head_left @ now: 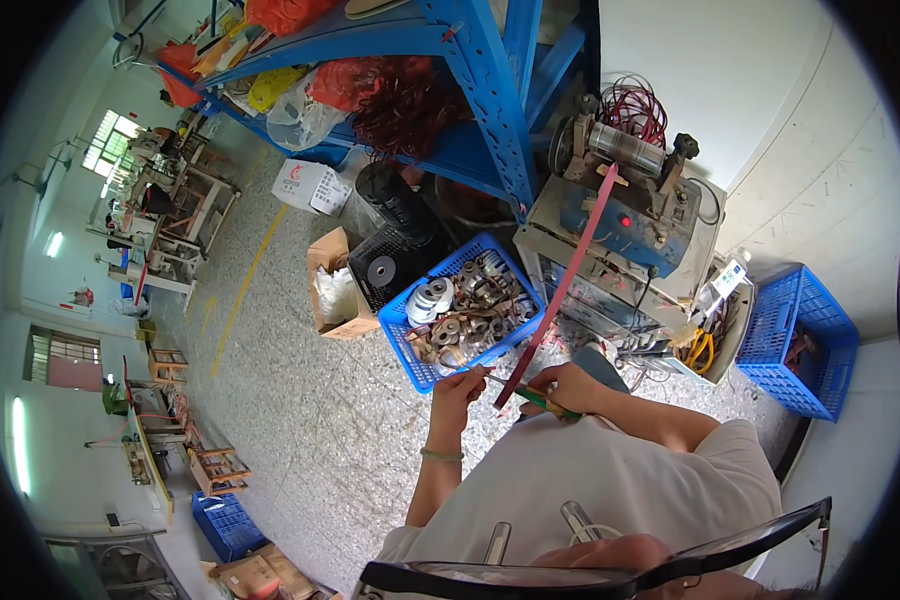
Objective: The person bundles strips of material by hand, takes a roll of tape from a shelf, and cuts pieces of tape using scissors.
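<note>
Red strip [572,265], lower end between hands [562,388]

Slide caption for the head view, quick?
Red strip from the machine ends between left hand and right hand, the latter holding a green-handled tool.

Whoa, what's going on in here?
Somebody's right hand holds a green-handled tool. The left hand is close by, but whatever it might be pinching is too small to tell. A long dark red strip slants from a roller machine down toward the hands. Just beyond, a blue basket holds spools.
</note>
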Tool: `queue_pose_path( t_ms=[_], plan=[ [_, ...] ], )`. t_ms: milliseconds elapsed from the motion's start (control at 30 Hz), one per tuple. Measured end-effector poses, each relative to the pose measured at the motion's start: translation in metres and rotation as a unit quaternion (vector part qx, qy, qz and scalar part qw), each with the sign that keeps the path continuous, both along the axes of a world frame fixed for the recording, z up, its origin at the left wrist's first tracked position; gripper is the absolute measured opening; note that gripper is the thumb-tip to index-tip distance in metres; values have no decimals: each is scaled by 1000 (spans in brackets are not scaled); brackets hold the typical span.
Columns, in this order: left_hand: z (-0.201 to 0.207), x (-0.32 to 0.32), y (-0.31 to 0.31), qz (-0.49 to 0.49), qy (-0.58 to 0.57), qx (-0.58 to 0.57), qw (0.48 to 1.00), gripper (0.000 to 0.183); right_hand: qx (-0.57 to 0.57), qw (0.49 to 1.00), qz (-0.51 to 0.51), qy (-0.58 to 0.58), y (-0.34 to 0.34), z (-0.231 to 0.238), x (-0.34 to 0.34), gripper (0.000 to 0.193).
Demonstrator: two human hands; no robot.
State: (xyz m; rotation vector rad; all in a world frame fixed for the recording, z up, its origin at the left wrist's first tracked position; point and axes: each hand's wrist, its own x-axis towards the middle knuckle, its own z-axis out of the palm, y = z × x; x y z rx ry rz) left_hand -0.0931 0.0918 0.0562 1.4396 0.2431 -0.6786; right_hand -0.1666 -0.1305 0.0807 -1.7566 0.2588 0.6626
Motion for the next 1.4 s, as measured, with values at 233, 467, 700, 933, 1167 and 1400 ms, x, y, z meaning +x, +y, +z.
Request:
queue_pose_path(
  t_ms=[233,467,700,933,1167,1400],
  plan=[
    [-2,-1,0,7,2,9,1000,27,14,999,-5,38,0,4,1,58],
    [-2,-1,-1,6,0,8,1000,28,16,999,-10,27,1,0,0,56],
    [-3,-2,-2,6,0,5,1000,28,25,999,-15,35,1,-1,-1,55],
    [-4,-1,-4,13,3,6,1000,28,10,1000,-8,26,0,-3,-1,54],
    [-5,-2,-2,9,-3,-1,1000,28,24,999,-18,40,0,4,-1,52],
    [-3,-5,-4,12,10,22,1000,30,4,1000,0,14,1,-6,-4,54]
  ],
)
